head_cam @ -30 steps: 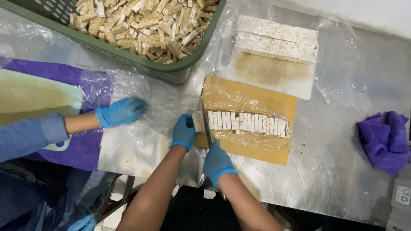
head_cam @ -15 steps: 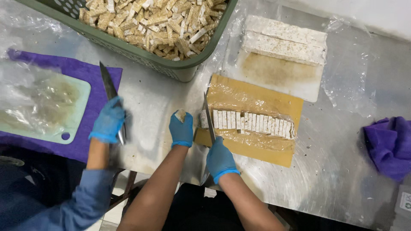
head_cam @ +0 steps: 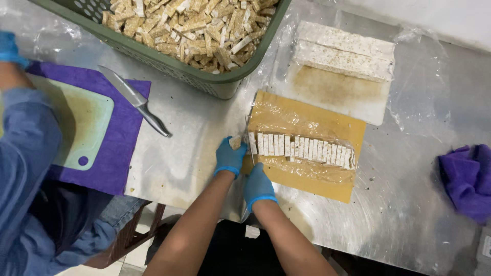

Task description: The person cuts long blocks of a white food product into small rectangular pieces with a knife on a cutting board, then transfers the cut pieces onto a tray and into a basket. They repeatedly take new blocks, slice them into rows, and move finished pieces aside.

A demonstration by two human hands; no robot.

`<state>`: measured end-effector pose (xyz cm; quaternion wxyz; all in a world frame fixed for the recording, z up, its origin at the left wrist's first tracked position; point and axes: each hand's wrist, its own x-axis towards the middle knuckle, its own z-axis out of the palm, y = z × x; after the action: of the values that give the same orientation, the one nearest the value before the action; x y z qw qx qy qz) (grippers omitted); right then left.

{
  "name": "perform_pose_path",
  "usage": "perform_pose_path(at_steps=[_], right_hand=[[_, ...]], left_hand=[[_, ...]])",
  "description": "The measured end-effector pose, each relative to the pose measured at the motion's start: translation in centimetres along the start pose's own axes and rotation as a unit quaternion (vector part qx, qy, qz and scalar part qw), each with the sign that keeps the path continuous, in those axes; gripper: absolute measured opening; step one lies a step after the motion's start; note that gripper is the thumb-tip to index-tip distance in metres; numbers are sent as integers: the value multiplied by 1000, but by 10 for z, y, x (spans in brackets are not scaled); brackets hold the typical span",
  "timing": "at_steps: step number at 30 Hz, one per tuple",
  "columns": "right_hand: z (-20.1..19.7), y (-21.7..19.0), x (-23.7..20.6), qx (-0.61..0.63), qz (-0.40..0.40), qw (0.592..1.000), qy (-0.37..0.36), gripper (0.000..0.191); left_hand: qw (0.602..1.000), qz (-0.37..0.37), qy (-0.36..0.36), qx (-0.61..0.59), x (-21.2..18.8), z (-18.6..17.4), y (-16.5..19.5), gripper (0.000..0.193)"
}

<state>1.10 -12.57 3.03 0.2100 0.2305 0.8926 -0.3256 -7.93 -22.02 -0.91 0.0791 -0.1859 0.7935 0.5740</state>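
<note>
Fingers of the gloved left hand (head_cam: pixel 230 156) pinch a small pale cut piece (head_cam: pixel 235 142) at the near end of the sliced block (head_cam: pixel 302 148). Curled tight, the right hand (head_cam: pixel 258 185) grasps a knife (head_cam: pixel 249 132), its thin blade upright against the first slice. That block lies in crinkled clear film on a tan rectangular board (head_cam: pixel 307 181) on the scuffed steel table (head_cam: pixel 194 128).

Knife (head_cam: pixel 249 134) handle hidden in right hand (head_cam: pixel 257 184), basket (head_cam: pixel 169 64) top cropped, co-worker's hand perhaps cut off.
</note>
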Motion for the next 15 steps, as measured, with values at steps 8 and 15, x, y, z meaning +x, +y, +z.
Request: perform_pose_path(at_steps=[8, 15], right_hand=[[-40, -4, -18, -14, -54, 998, -21, 34], [-135, 61, -69, 193, 13, 978, -77, 32]], left_hand=[[998, 62, 5, 31, -1, 2, 14, 40], [998, 48, -17, 23, -2, 5, 13, 38]])
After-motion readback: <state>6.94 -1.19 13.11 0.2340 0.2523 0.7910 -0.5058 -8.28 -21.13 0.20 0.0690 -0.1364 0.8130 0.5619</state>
